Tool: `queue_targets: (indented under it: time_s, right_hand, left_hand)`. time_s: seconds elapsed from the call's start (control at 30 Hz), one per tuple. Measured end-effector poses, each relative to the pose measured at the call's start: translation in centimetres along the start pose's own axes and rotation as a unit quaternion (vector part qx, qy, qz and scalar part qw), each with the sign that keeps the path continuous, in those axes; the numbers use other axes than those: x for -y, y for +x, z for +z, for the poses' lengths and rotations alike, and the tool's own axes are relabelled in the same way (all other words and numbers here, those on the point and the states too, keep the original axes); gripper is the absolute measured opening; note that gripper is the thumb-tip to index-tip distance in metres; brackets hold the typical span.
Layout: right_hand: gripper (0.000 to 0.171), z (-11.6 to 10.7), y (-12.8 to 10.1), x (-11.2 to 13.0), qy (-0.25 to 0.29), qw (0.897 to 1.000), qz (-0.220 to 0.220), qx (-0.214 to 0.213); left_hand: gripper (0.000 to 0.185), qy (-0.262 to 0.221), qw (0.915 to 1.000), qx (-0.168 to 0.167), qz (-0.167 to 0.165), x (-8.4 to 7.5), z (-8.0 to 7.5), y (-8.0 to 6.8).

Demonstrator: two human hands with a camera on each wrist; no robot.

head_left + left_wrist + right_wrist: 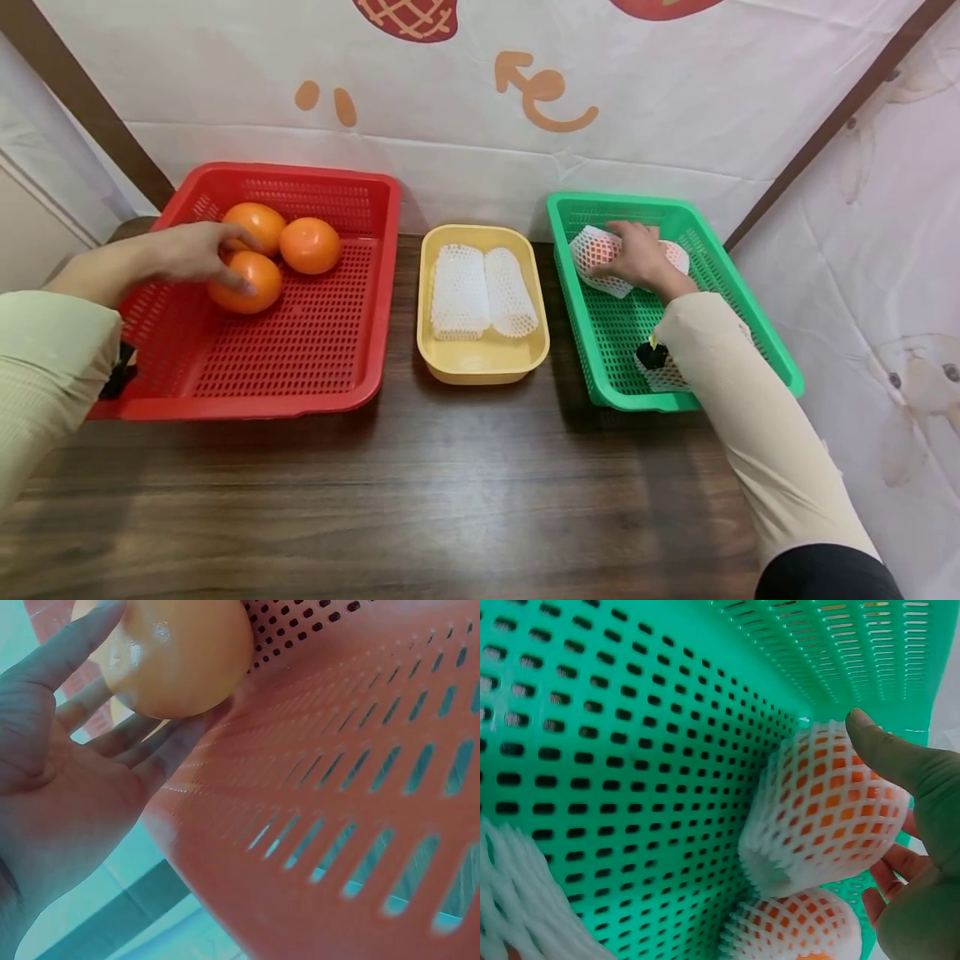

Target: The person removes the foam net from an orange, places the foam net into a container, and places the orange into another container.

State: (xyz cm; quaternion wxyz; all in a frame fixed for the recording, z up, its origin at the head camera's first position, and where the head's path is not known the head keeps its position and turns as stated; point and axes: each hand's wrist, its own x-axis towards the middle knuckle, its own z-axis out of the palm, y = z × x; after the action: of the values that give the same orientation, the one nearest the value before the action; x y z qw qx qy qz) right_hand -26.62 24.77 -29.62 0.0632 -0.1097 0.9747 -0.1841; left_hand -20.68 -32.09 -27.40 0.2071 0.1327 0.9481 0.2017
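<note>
In the head view my left hand reaches over the red basket's left wall and holds the nearest orange, thumb on the near side and fingers curled behind. The left wrist view shows that orange between thumb and fingers. Two more oranges, one at the back and one to the right, lie beside it. My right hand grips an orange in a white foam net inside the green basket. Its thumb presses on the net in the right wrist view, fingers around the far side.
The red basket stands left and the green basket right. Between them a yellow tray holds two white foam nets. Other netted oranges lie in the green basket. A printed white curtain hangs behind.
</note>
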Motion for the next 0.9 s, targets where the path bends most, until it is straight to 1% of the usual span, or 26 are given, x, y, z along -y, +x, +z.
queue_targets:
  time_s: [0.1,0.2,0.33,0.47,0.53,0.63,0.77,0.9]
  right_hand:
    - [0.082,0.3,-0.1,-0.2,-0.010,1.000,0.002,-0.004]
    - [0.081,0.7,-0.1,-0.3,0.006,1.000,-0.002,-0.003]
    - [0.081,1.0,0.0,-0.2,0.024,1.000,-0.003,0.009]
    - [0.079,0.9,0.0,-0.1,0.032,0.999,0.002,0.009]
    - [0.077,0.8,-0.1,-0.1,0.040,0.999,0.003,0.006]
    - [0.076,0.5,-0.5,0.0,0.044,0.999,-0.003,-0.001]
    - [0.075,-0.3,-1.2,0.6,0.052,0.998,-0.014,-0.013]
    - [0.074,-1.4,-1.9,1.1,0.073,0.997,-0.017,-0.026]
  left_hand:
    - [0.069,-0.002,1.0000,-0.001,0.002,-0.2,-0.4,0.0]
    - [0.076,-0.015,0.9998,0.000,-0.014,-0.3,-0.8,-0.1]
    - [0.083,-0.024,0.9992,0.000,-0.032,-0.4,-1.1,-0.2]
    - [0.081,-0.014,0.9994,-0.005,-0.031,-0.8,-1.2,-0.4]
    - [0.081,-0.001,0.9994,-0.015,-0.030,-1.2,-1.3,-0.5]
    - [0.080,0.024,0.9985,-0.043,-0.024,-2.0,-1.6,-1.0]
    - [0.077,0.039,0.9963,-0.076,-0.012,-3.7,-2.1,-1.6]
    - [0.075,0.040,0.9956,-0.084,0.004,-5.6,-2.2,-2.1]
